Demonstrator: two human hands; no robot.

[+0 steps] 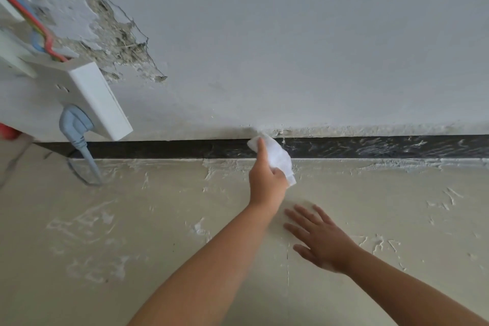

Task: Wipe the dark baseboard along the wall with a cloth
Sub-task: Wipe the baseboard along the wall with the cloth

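White cloth (277, 156), gripped in left hand (266, 180) fingers, presses the dark baseboard (158, 149). Right hand (321, 241) rests flat, fingers spread. Best to keep firm pressure toward the streaked stretch right of the fingers.

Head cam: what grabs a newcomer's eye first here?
Mid-frame, the left hand grips a white cloth pressed against the dark baseboard, which looks white-streaked to the cloth's right. Upper left, broken plaster exposes red and blue wires above a white socket box with a grey plug in it. The right hand rests flat, fingers spread, on the plaster-smeared floor.
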